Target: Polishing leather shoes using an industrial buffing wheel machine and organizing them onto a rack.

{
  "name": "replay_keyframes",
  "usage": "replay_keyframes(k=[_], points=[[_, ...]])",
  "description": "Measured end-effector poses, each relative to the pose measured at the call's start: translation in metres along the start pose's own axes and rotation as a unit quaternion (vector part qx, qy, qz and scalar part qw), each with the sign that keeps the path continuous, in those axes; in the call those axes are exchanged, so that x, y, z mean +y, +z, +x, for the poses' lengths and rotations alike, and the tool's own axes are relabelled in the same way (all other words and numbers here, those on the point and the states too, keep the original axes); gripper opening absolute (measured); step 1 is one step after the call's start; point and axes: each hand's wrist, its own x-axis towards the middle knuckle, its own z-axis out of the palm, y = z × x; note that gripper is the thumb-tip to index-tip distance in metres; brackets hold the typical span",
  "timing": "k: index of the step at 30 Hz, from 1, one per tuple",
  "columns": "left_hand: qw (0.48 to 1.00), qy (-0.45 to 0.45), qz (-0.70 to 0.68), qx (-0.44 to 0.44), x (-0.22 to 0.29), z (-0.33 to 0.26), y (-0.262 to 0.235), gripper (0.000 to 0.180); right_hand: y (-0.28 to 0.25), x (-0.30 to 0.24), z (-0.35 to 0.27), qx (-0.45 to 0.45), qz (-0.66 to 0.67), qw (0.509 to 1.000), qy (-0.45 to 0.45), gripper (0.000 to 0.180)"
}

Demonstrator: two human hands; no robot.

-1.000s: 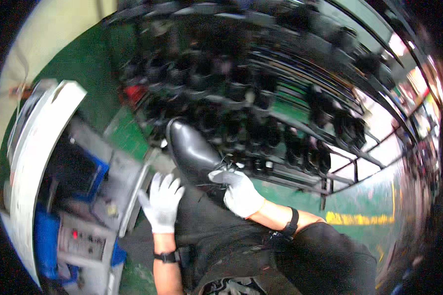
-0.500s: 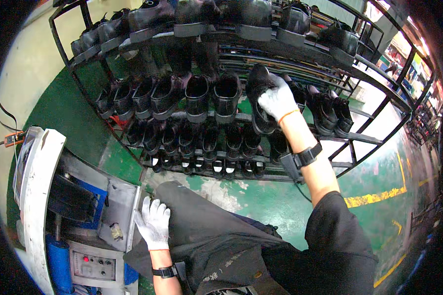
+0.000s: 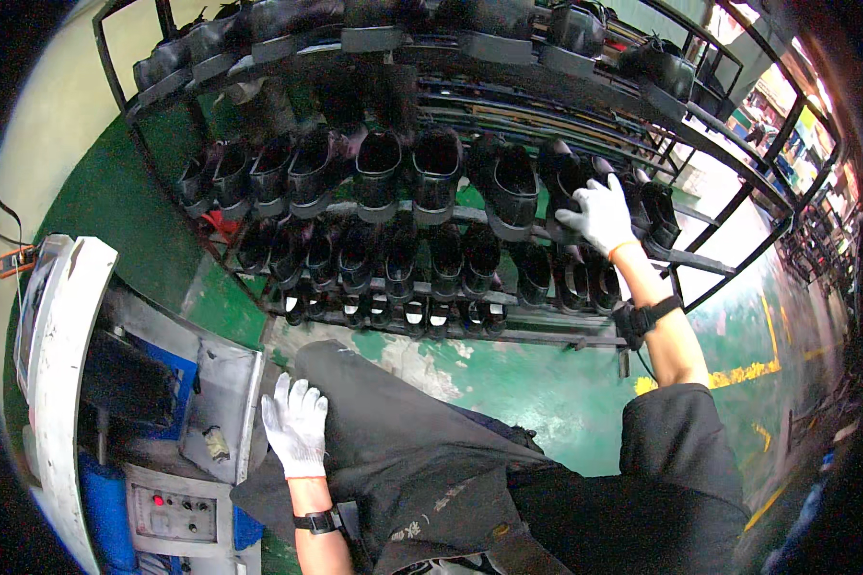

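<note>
My right hand (image 3: 601,218), in a white glove, is at the middle tier of a shoe rack, its thumb and fingers apart. It covers part of a black shoe (image 3: 558,187); whether it touches the shoe I cannot tell. Just left of that one, another black shoe (image 3: 510,187) stands heel toward me on the same tier. My left hand (image 3: 295,422), also gloved, lies open with fingers stretched, beside the machine's grey edge and over my dark apron (image 3: 364,402). It holds nothing.
The black metal rack (image 3: 719,163) carries rows of black shoes on several tiers. At my left stands a machine with a white panel (image 3: 62,364), a control box (image 3: 173,513) and a blue cylinder (image 3: 105,508). The green floor (image 3: 508,374) bears yellow lines.
The shoe my right hand held up now stands on the middle tier, released. That hand has moved right to the neighbouring shoe. The left hand has stayed nearly still; the view shifted slightly.
</note>
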Motion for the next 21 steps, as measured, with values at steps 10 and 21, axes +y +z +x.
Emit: replay_keyframes(k=[10,21], points=[[0.999,-0.007,-0.027,-0.042,0.008,-0.006,-0.012,0.046,-0.121,-0.196,-0.061,-0.124,0.615,0.724,0.288,0.037],[0.996,-0.013,-0.043,-0.076,0.015,-0.008,0.01,0.076,-0.137,-0.355,-0.024,-0.135,0.638,0.677,-0.34,0.036]])
